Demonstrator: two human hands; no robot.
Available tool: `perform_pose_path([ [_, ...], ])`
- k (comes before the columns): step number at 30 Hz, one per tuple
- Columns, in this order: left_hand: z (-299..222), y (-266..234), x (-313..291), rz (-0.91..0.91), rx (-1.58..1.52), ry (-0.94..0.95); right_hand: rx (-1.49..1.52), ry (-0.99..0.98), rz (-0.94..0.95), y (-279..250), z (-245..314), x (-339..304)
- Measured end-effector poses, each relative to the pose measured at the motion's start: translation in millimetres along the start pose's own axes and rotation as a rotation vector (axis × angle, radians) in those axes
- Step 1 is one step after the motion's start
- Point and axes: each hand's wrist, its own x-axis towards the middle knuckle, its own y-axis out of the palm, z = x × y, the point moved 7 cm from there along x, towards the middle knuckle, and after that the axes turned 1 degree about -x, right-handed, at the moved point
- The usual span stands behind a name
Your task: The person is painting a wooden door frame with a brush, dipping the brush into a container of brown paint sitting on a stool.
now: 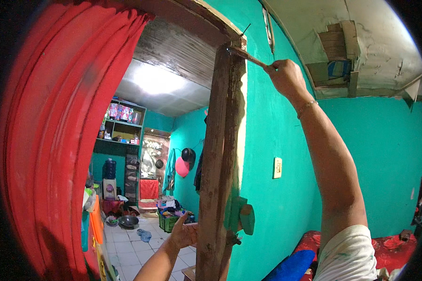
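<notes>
Room: teal walls (276,122), red curtain (65,140) at left of doorway | right hand (286,77): raised, grip pinched on paintbrush (248,57), bristles touching top of brown wooden door post (220,164) | left hand (185,232): low beside post, fingers spread, holding nothing visible

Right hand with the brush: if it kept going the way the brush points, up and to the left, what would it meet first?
The brush in the right hand already has its tip at the top of the brown wooden door post, so that post comes first, though depth is hard to judge.
</notes>
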Motion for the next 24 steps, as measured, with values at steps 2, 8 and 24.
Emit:
perform_pose_path([
  [2, 0, 3, 1, -0.032, 0.014, 0.029, 0.002, -0.091, 0.048, 0, -5, -15],
  [8, -1, 14, -10, -0.033, 0.048, 0.041, 0.171, -0.014, 0.157, -28, -33, -66],
  [24, 2, 17, -5, 0.016, 0.065, 0.062, -0.277, -0.18, -0.272, -22, 20, 16],
])
